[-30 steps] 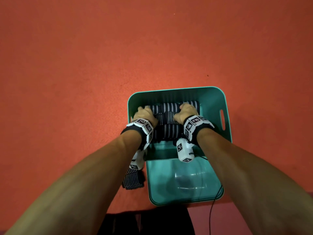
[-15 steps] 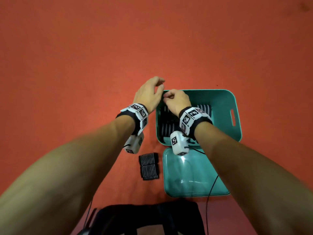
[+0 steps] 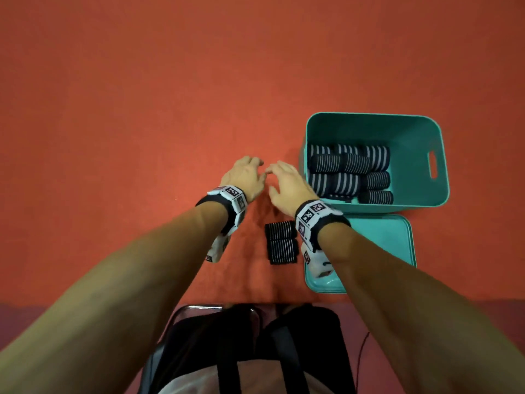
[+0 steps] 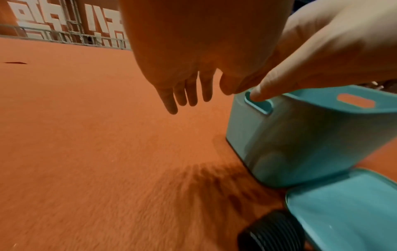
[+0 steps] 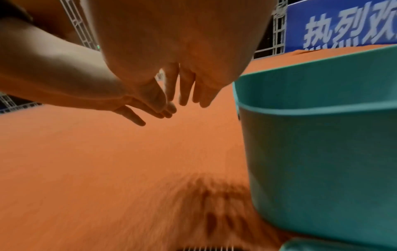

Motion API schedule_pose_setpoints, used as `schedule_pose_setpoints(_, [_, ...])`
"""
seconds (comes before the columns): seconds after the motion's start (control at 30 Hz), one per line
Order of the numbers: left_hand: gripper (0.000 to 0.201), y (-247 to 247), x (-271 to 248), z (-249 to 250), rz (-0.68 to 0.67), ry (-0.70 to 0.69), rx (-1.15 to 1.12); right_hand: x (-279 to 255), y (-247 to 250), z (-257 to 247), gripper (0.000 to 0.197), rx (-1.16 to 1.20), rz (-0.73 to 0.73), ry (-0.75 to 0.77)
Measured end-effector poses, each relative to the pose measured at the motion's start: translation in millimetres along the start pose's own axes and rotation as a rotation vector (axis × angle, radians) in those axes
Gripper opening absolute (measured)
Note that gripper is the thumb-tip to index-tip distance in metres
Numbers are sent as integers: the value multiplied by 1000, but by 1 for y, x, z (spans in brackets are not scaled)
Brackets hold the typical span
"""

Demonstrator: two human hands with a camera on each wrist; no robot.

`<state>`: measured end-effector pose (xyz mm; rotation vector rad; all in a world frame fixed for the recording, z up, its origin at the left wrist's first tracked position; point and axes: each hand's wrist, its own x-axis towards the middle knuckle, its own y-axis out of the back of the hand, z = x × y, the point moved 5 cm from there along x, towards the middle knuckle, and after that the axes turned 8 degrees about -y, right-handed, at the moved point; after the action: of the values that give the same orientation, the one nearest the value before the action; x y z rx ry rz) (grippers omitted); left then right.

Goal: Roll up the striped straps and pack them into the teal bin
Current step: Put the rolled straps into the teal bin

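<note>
A: Both hands are hovering over the orange floor [image 3: 142, 109], left hand [image 3: 244, 177] and right hand [image 3: 287, 186] with fingers loose, gripping nothing, just left of the teal bin [image 3: 412, 137]

B: Rolled striped straps [image 3: 349, 172] are sitting packed in the bin's left part; two more rolls [image 3: 281, 242] are lying near, beside the lid [image 3: 392, 240]

A: The risk, I'm thinking: those loose rolls are springing open if grabbed carelessly, or a wrist is knocking the bin
</note>
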<state>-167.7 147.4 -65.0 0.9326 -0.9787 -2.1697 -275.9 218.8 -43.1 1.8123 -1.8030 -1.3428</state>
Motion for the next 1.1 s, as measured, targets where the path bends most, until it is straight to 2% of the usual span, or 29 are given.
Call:
schedule_pose_setpoints(0.13, [46, -48, -15, -21, -139, 55, 37, -10, -46, 21, 48, -71, -120, -46])
schedule_pose_setpoints(0.2, [46, -72, -21, -28, -186, 87, 11, -13, -65, 37, 45, -141, -219, -106])
schedule_pose_setpoints(0.27, [45, -94, -24, -31, -234, 106, -22, -13, -76, 53, 40, -182, -251, -163])
schedule_pose_setpoints(0.37, [44, -122, -26, -33, -281, 100, -55, -16, -87, 78, 43, -203, -240, -235])
schedule_pose_setpoints(0.6, [53, -169, -28, -26, -326, 1, -128, -21, -99, 123, 56, -170, -350, -296])
schedule_pose_setpoints(0.67, [55, -176, -27, -25, -306, 6, -90, -21, -101, 126, 69, -144, -344, -292])
schedule_pose_setpoints(0.77, [52, -179, -21, -24, -309, -6, -38, -27, -111, 130, 121, -65, -405, -298])
schedule_pose_setpoints(0.83, [49, -175, -21, -27, -327, -38, 36, -31, -122, 133, 140, -33, -425, -294])
schedule_pose_setpoints(0.9, [46, -166, -21, -36, -315, -40, 85, -33, -132, 138, 135, -41, -376, -312])
schedule_pose_setpoints(0.93, [42, -161, -21, -42, -311, -22, 87, -32, -137, 140, 124, -67, -342, -324])
schedule_pose_setpoints(1.0, [36, -152, -22, -57, -304, 22, 65, -27, -141, 140, 88, -164, -314, -318])
schedule_pose_setpoints(1.1, [38, -150, -26, -74, -295, 66, 7, -22, -146, 132, 47, -351, -431, -249])
